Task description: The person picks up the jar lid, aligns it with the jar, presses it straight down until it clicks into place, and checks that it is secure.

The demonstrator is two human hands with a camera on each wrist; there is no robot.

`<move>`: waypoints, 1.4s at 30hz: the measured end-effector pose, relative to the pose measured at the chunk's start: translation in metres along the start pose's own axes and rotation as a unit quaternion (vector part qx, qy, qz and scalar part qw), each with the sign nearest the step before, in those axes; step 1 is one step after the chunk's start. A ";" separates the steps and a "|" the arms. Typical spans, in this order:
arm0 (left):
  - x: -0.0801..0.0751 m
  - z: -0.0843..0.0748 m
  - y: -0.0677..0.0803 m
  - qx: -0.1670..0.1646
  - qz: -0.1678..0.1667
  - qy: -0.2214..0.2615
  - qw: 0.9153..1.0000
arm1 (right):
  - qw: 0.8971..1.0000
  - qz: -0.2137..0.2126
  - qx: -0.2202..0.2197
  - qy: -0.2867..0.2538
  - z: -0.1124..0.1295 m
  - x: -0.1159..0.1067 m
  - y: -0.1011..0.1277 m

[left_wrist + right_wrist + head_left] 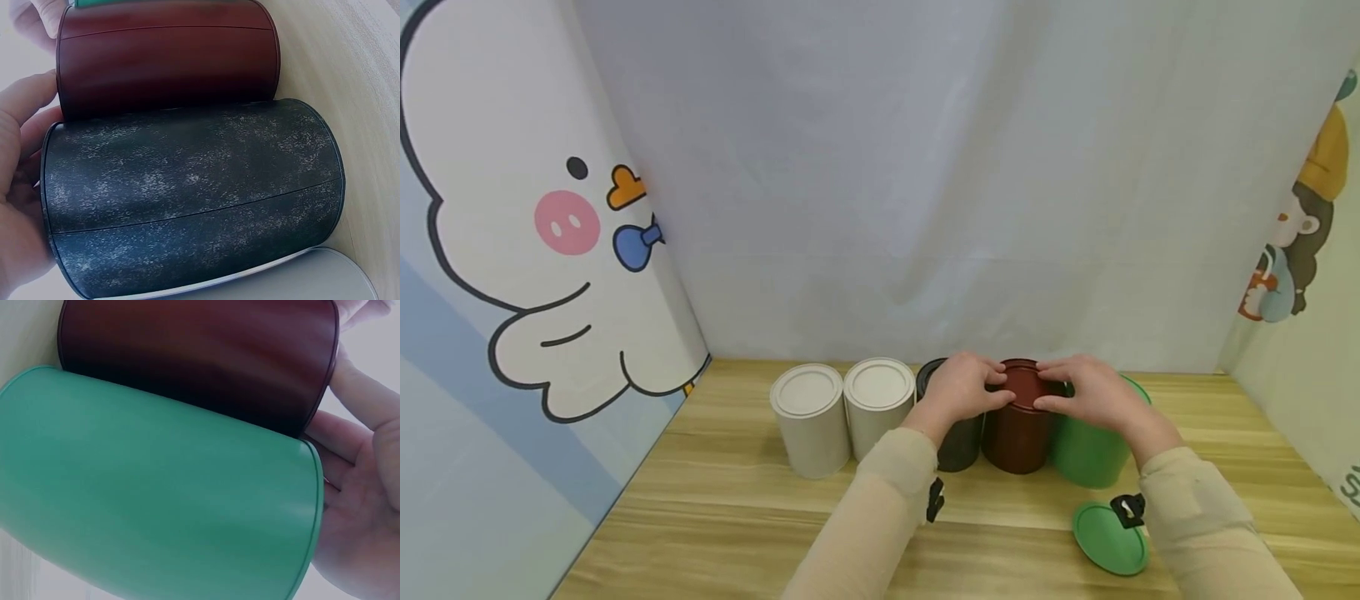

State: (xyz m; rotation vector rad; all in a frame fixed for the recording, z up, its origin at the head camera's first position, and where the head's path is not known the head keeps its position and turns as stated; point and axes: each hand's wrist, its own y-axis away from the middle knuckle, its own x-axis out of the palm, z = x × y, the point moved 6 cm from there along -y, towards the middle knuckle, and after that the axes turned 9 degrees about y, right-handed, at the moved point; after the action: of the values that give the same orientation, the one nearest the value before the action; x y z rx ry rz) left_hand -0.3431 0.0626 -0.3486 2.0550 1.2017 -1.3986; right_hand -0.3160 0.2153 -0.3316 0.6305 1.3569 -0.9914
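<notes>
A dark red can [1017,443] stands upright between a dark speckled can [194,181] and a green can [169,481]. Its dark red lid [1026,387] sits on top. From the left, my left hand [958,388] grips the lid's rim with thumb and fingers, reaching over the dark can. My right hand [1096,395] holds the opposite side of that rim, above the green can. Part of the green can's top is hidden by this hand. On the table in front lies a loose round green lid [1108,543].
Two white cans, the outer [814,433] and the inner [874,421], stand with lids on at the row's left. The wooden table [715,517] meets a pale curtain [850,208] behind the cans. Printed cartoon panels flank both sides.
</notes>
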 end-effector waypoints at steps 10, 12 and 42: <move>-0.001 -0.001 -0.003 -0.004 -0.001 0.015 1.000 | 1.000 0.000 -0.006 0.002 0.000 -0.004 -0.001; -0.002 -0.001 -0.003 -0.004 -0.001 0.016 1.000 | 1.000 0.003 -0.007 0.001 0.000 -0.005 -0.001; 0.000 0.000 -0.004 -0.013 -0.001 0.028 1.000 | 1.000 0.012 -0.011 0.003 0.004 -0.003 -0.004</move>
State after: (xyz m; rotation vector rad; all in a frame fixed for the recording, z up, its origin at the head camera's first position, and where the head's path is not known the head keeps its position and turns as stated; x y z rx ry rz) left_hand -0.3463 0.0645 -0.3476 2.0886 1.2377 -1.3280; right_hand -0.3168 0.2110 -0.3272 0.6313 1.3606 -0.9551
